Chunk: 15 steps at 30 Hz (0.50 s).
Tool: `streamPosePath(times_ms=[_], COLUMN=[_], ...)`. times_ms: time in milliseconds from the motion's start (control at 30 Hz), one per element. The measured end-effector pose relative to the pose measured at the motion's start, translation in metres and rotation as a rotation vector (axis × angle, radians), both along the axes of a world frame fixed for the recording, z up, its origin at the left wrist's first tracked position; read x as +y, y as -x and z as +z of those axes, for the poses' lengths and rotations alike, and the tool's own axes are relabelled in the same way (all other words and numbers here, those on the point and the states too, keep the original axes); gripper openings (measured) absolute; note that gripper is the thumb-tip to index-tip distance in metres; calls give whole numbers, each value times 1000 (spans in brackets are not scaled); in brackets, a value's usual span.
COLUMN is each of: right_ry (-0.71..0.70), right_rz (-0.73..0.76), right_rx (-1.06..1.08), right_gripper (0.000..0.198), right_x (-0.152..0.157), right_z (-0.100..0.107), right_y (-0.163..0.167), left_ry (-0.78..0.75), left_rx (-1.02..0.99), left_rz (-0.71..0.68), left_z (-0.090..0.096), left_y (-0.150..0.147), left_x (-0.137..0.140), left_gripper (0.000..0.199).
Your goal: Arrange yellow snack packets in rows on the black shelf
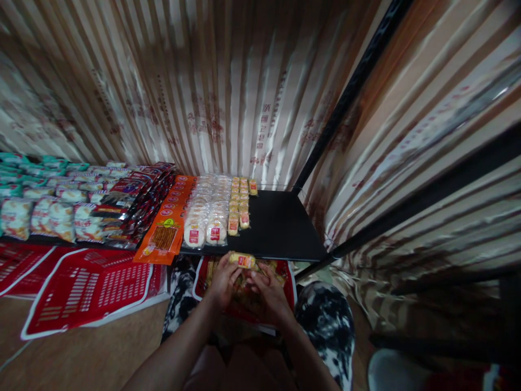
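Note:
My left hand (223,282) grips a small yellow wrapped snack (243,260) with a red label, holding it level just in front of the shelf edge. My right hand (271,288) is beside its right end, fingers curled together; what they pinch is too small and dim to make out. Below both hands is a red basket (293,296) with a white rim, holding many similar yellow packs. On the black shelf (280,222), matching yellow snacks (239,201) stand in short rows, next to two rows of round white crackers (205,217) in clear wrappers.
Left along the shelf lie orange snack bags (165,228), a pile of dark red packets (138,201), and white and green packs (52,209). Another red basket (93,288) is below on the left. Black metal posts (366,233) slant on the right, before striped sheeting (228,87).

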State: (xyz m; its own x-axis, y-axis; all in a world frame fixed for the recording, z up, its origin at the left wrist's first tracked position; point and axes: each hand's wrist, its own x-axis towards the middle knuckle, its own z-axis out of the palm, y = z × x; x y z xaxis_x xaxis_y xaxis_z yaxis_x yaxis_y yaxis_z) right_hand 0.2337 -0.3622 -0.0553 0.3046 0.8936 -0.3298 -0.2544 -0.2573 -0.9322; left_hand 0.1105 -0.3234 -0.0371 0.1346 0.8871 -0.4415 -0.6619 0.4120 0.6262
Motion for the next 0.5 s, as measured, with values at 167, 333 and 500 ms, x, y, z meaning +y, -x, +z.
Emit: streamPosePath(times_ms=[167,333,500], right_ry=[-7,-81,-143], right_rz=[-97,-94,-145], right_rx=[109,75,-43], right_gripper=[52,48,43], right_x=[7,13,28], right_z=[7,13,12], right_y=[-4,-4,-3], left_ry=[-28,-85,-122], left_rx=[-5,32,324], left_rz=[-92,-168,-186], left_z=[-12,-13,-15], left_y=[-3,-10,-18], left_x=[-7,-11,-7], left_gripper=[39,45,40])
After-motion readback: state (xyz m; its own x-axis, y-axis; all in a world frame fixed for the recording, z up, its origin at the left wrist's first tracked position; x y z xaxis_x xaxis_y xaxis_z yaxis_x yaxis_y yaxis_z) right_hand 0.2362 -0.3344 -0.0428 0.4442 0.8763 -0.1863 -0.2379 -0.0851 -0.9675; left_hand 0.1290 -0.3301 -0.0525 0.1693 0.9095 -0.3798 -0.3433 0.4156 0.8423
